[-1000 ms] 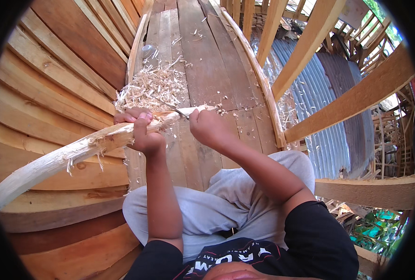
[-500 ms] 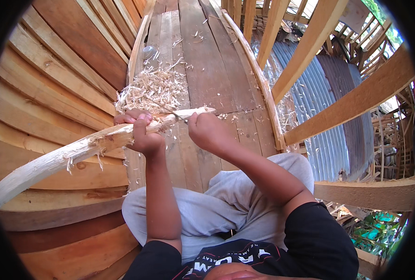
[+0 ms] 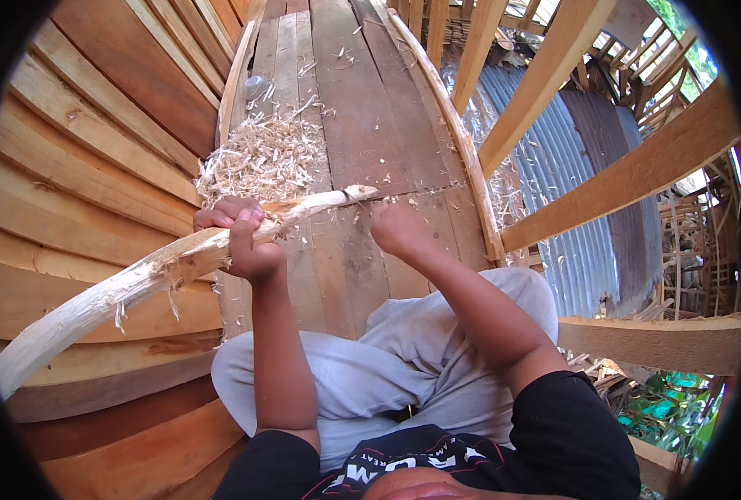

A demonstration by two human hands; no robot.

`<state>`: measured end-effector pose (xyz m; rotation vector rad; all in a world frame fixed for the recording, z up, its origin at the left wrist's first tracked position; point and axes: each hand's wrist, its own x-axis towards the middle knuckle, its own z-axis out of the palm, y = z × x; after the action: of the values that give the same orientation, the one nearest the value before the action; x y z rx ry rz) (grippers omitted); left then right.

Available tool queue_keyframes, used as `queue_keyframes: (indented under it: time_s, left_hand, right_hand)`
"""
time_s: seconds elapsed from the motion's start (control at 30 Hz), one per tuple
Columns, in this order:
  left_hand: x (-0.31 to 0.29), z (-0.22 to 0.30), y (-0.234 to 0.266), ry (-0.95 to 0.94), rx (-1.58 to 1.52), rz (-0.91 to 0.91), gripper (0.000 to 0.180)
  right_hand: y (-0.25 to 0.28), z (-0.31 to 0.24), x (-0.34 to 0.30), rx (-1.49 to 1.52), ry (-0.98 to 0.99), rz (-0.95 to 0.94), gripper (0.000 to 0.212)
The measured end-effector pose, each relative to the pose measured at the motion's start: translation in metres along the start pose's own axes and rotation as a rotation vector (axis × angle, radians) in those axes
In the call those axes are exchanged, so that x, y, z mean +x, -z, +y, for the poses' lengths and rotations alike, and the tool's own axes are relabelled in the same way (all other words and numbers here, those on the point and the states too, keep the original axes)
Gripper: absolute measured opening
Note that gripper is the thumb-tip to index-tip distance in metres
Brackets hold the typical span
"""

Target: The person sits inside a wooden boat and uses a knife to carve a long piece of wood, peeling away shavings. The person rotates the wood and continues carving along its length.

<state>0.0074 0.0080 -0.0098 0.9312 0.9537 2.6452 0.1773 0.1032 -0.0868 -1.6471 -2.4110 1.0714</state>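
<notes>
A long, pale, debarked wooden pole [image 3: 112,287] slants across in front of me, its narrowed end pointing right and loose fibres hanging from its underside. My left hand [image 3: 241,236] is closed round it, a short way behind the narrowed part. Just past the tip, my right hand [image 3: 399,229] is a closed fist on a thin-bladed knife [image 3: 360,203]. Only a short dark stretch of the blade shows, lying across the pole near its tip. The handle is hidden inside my fist.
A heap of wood shavings [image 3: 266,154] lies on the plank floor [image 3: 370,108], with a clear plastic cup [image 3: 255,87] beyond it. Upright boards [image 3: 79,192] line the left. Slanting timber posts [image 3: 545,92] and corrugated metal sheets [image 3: 566,183] are at the right.
My right hand has moved to the right, drawing the knife along the pole to near its tip. My left hand keeps its grip on the pole; the whole view has shifted slightly.
</notes>
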Motion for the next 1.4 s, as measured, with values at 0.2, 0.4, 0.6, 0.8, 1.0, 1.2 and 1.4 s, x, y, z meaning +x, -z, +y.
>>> queue_keyframes:
  time_s: [0.2,0.4,0.6,0.8,1.0,1.2,1.4]
  left_hand:
    - [0.007,0.001,-0.008,0.027,0.004,-0.080,0.026]
    - [0.016,-0.002,0.018,0.023,-0.053,-0.018,0.023]
    - [0.016,0.002,0.011,0.014,-0.038,-0.154,0.023]
    - [0.004,-0.001,-0.013,-0.016,-0.033,-0.298,0.024]
    - [0.005,0.001,-0.004,-0.020,0.003,-0.218,0.023]
    - [0.004,-0.002,-0.010,0.011,0.026,-0.052,0.026]
    - [0.016,-0.003,0.008,0.082,0.058,0.188,0.022]
  right_hand:
    - [-0.012,0.008,0.045,-0.168,0.166,0.038,0.041]
    - [-0.010,-0.007,0.034,-0.083,0.098,0.060,0.037]
    - [-0.002,0.012,0.006,-0.104,-0.013,-0.023,0.041]
    - [-0.014,0.026,0.072,-0.247,-0.031,0.007,0.032]
    - [-0.002,0.015,0.030,-0.132,0.062,-0.108,0.038]
    - [-0.020,0.009,0.037,0.192,-0.082,0.134,0.053]
    - [-0.031,0.000,0.040,0.214,-0.008,0.202,0.051]
